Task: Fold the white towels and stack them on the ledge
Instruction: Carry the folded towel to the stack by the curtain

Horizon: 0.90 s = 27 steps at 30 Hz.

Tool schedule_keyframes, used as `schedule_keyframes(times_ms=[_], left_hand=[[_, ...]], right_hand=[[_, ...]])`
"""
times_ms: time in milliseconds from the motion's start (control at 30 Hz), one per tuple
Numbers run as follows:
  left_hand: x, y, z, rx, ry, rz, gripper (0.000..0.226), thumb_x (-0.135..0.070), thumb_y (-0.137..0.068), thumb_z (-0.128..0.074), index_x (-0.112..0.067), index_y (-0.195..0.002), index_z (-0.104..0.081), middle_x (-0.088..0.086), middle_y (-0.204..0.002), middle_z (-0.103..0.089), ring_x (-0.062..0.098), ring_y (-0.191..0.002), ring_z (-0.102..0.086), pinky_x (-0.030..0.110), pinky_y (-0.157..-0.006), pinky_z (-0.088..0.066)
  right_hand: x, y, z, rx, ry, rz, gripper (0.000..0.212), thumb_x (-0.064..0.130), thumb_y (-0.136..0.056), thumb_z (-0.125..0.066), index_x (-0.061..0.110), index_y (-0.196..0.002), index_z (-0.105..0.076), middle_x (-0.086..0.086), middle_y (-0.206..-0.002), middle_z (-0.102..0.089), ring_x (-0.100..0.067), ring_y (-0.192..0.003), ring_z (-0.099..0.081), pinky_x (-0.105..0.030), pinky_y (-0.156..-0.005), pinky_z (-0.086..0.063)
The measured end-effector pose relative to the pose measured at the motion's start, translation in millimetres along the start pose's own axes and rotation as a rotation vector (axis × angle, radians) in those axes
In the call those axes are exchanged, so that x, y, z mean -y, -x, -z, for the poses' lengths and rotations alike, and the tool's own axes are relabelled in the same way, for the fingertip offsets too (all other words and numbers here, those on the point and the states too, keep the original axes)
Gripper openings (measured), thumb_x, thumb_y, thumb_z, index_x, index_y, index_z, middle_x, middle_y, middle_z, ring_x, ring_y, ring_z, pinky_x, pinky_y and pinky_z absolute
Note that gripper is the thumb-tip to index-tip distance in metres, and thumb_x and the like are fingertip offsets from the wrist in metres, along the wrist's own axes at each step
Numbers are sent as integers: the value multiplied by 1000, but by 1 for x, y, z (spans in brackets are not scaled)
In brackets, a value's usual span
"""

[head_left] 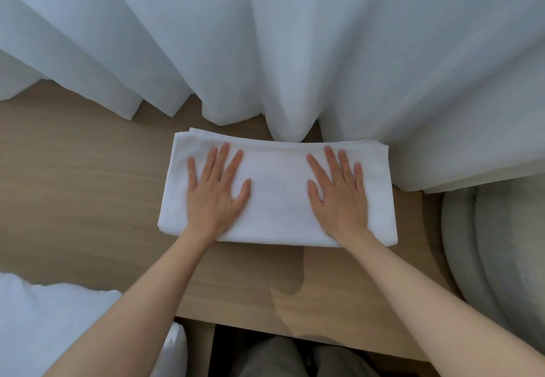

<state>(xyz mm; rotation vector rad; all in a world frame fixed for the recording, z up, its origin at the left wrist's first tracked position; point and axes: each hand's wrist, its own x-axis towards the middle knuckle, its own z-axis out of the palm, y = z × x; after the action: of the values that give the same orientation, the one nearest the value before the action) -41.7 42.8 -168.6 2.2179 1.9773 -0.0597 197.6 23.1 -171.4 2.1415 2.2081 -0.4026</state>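
Note:
A folded white towel (278, 190) lies flat on the wooden ledge (73, 188), its far edge close to the curtain. Several layers show at that far edge. My left hand (216, 192) rests palm down on the towel's left half, fingers spread. My right hand (339, 192) rests palm down on the right half, fingers spread too. Neither hand grips the cloth. More white towel fabric (56, 326) is heaped at the ledge's near left corner, partly under my left forearm.
White curtains (265, 46) hang along the back of the ledge and touch its surface. A grey cushion (498, 247) sits at the right end. My legs in grey trousers (283, 359) show below the ledge's front edge.

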Motion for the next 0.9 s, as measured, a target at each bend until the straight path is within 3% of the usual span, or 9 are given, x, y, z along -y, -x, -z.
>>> schedule_keyframes(times_ms=[200, 367, 600, 900], left_hand=[[-3, 1, 16, 107, 56, 103, 67, -64, -90, -17, -38, -150, -4, -2, -160, 9, 20, -146, 13, 48, -113, 18], [-18, 8, 62, 327, 106, 57, 64, -61, -94, -21, -40, -150, 3, 1, -160, 3, 30, -146, 5, 51, -116, 2], [-106, 61, 140, 162, 85, -254, 52, -35, -100, -36, -26, -149, -25, 1, -151, -35, 21, -139, -31, 40, -115, -19], [-246, 107, 213, 96, 90, -707, 44, -30, -99, -39, -26, -143, -39, -5, -142, -46, 17, -132, -40, 35, -112, -23]], right_hand=[[-16, 10, 19, 78, -12, -37, 53, 39, -101, -17, 31, -151, 0, 2, -159, 11, -16, -146, 14, -32, -118, 11], [-15, 28, 66, 199, -226, -43, 51, 26, -104, -24, 26, -152, -7, 1, -160, 1, -16, -147, 2, -29, -119, -1], [-12, 110, 149, -57, -305, -156, 39, 21, -101, -35, 20, -139, -46, 3, -142, -47, -14, -130, -41, -29, -104, -29], [-90, 248, 231, -379, -290, -488, 33, 20, -99, -44, 17, -129, -57, 2, -124, -62, -16, -113, -55, -32, -95, -41]])
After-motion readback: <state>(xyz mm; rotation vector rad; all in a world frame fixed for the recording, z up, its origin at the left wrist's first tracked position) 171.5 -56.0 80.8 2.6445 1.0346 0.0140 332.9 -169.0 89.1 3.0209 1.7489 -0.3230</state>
